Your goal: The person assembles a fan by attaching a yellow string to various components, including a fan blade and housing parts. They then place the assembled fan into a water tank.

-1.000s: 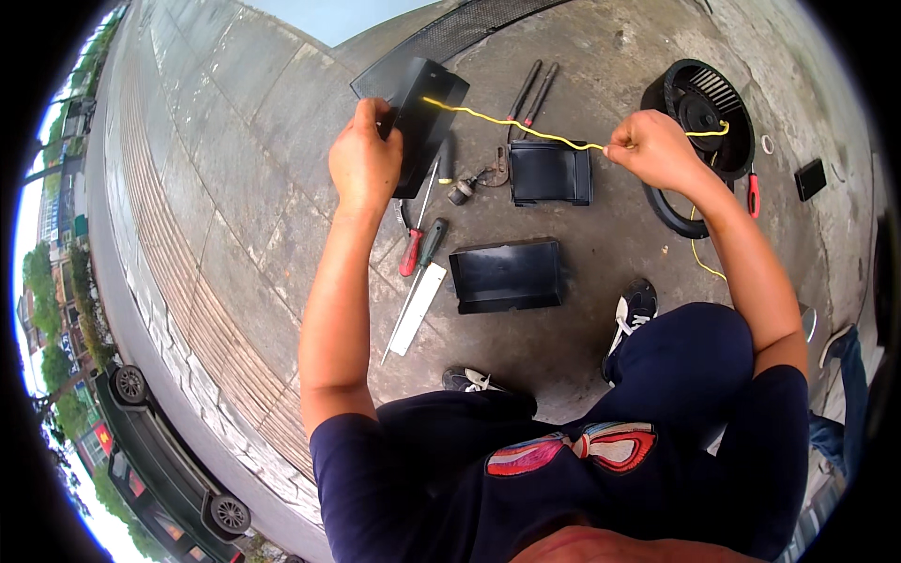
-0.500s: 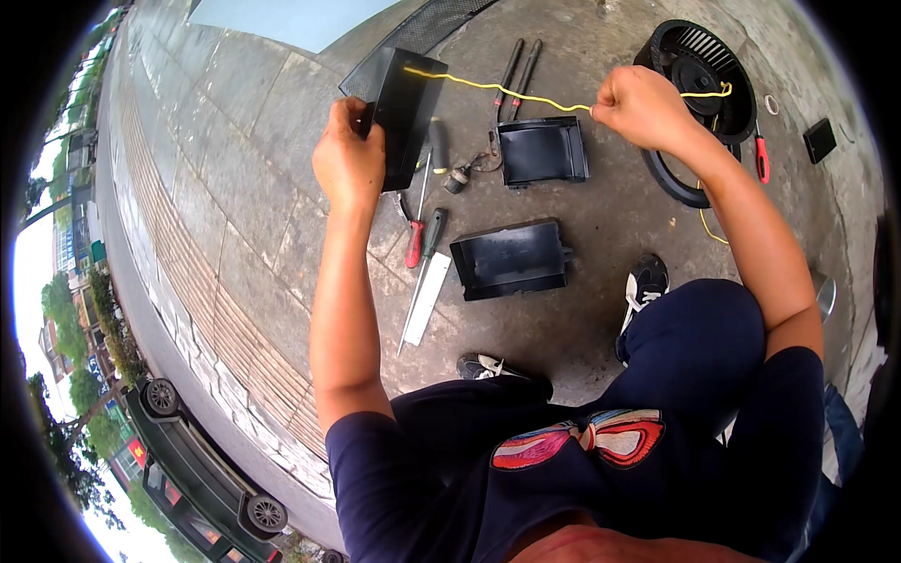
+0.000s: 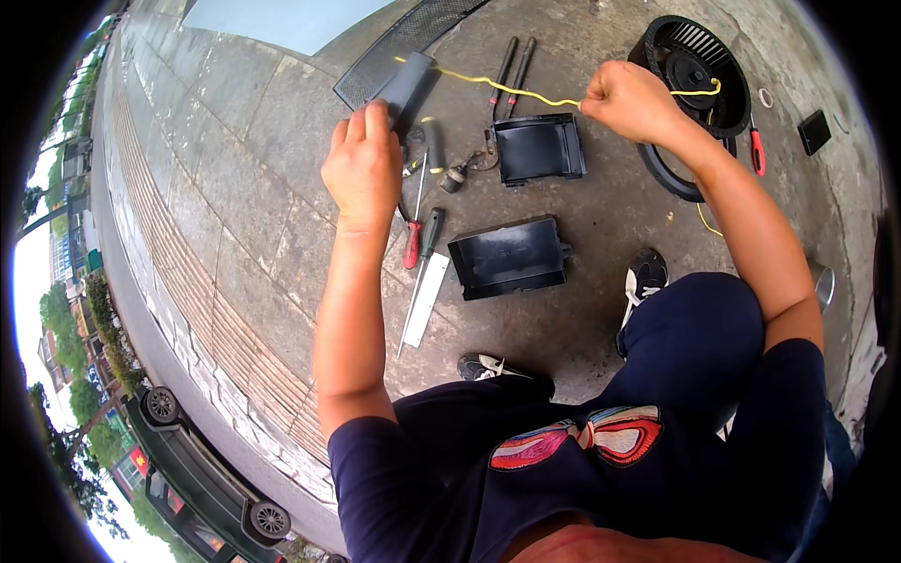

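My left hand (image 3: 361,169) grips a black rectangular plastic piece (image 3: 410,86), now seen with a narrow greyish side upward. A yellow cord (image 3: 509,89) stretches from the far end of that piece to my right hand (image 3: 631,101), whose closed fingers pinch it. Past my right hand the cord carries on to a black blower wheel (image 3: 690,70), where it ends in a loop or knot over the wheel. More yellow cord hangs below the wheel. How the cord meets the black piece is partly hidden.
Two black plastic trays (image 3: 540,148) (image 3: 511,258) lie on the concrete. Around them are long-handled pliers (image 3: 511,75), a red-handled screwdriver (image 3: 412,244), a green-handled screwdriver (image 3: 432,230), a white strip (image 3: 427,302) and a black mesh panel (image 3: 404,52). A small black block (image 3: 814,132) lies at right.
My left hand has turned the black piece, so its broad dark face has given way to a narrow greyish side. My right hand keeps its pinch on the cord, barely moved.
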The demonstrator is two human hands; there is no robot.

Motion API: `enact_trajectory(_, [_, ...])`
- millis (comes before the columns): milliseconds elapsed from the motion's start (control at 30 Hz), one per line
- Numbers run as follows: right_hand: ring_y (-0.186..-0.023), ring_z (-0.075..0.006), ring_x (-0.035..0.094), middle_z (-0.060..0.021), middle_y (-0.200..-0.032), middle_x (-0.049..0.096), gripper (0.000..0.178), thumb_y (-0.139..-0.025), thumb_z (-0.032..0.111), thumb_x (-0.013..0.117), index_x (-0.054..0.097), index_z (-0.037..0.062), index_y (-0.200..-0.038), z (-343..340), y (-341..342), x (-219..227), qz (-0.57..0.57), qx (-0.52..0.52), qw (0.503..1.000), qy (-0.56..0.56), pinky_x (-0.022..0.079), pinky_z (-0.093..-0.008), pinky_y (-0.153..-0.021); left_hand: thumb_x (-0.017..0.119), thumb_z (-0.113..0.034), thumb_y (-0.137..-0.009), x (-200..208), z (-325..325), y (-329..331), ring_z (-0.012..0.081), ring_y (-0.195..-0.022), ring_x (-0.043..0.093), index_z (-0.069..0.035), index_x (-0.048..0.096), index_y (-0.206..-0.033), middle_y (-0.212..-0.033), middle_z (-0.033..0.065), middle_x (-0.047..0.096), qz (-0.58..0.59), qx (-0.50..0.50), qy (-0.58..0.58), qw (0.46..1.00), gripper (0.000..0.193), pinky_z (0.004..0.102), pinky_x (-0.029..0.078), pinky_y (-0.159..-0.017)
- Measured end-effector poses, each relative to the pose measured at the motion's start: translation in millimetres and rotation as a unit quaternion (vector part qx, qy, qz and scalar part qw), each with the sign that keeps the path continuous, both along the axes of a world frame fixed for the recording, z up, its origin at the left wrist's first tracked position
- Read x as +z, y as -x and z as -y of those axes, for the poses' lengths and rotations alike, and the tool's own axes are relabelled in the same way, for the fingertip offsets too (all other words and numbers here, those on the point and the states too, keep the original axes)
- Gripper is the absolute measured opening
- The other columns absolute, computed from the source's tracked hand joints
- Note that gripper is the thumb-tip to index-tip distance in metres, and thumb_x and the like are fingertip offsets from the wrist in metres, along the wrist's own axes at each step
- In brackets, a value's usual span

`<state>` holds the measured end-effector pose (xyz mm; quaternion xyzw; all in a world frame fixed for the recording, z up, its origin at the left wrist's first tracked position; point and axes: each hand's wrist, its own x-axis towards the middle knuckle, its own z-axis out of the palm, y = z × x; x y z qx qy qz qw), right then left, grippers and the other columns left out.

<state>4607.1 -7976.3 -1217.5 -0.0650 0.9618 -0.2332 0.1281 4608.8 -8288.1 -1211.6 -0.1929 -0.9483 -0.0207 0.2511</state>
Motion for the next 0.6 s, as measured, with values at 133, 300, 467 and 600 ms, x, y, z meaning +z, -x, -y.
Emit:
enact_trajectory(133, [-0.059, -0.0308, 0.058, -0.0155, -0.057, 0.056, 0.029, -0.077, 0.024, 0.060, 0.061, -0.0011, -0.064, 10.7, -0.5, -0.7, 0.005, -0.026, 0.999, 0.046, 0.045, -0.0377, -0.057, 0.063, -0.007, -0.068, -0.7, -31.9, -7.2, 0.0218, -0.078, 0.061, -0.013, 0.057, -0.097, -0.089, 0.0017, 0.063, 0.017, -0.038, 0.018, 0.999, 0.031, 0.0325, 0.051, -0.063])
enact_trajectory(300, [-0.071, -0.0314, 0.063, -0.0154, -0.072, 0.064, 0.021, -0.079, 0.023, 0.061, 0.064, 0.0020, -0.081, 13.5, 0.9, -22.8, -0.089, -0.065, 0.987, 0.117, 0.048, -0.0389, -0.066, 0.061, -0.007, -0.068, -14.0, -87.9, -18.7, 0.0198, -0.071, 0.059, -0.012, 0.056, -0.092, -0.079, 0.0025, 0.058, 0.021, -0.125, -0.042, 0.991, 0.026, 0.0310, 0.049, -0.056])
enact_trajectory(467, [-0.083, -0.0302, 0.063, -0.0177, -0.085, 0.065, 0.037, -0.077, 0.013, 0.056, 0.052, -0.0095, -0.106, 17.1, 6.1, -23.5, -0.090, -0.122, 0.962, 0.227, 0.047, -0.0361, -0.078, 0.062, -0.008, -0.067, -20.2, -116.9, -12.0, 0.0196, -0.071, 0.059, -0.011, 0.054, -0.092, -0.078, 0.0028, 0.056, 0.029, -0.105, -0.095, 0.989, 0.026, 0.0308, 0.049, -0.055])
enact_trajectory(600, [-0.084, -0.0288, 0.063, -0.0150, -0.087, 0.064, 0.039, -0.078, 0.010, 0.056, 0.046, -0.0078, -0.111, -8.9, 16.9, -17.7, -0.205, -0.196, 0.932, 0.227, 0.048, -0.0361, -0.079, 0.061, -0.008, -0.068, -27.8, -143.0, 5.5, 0.0208, -0.073, 0.060, -0.011, 0.054, -0.092, -0.081, 0.0036, 0.057, 0.039, -0.125, -0.127, 0.983, 0.026, 0.0324, 0.050, -0.057])
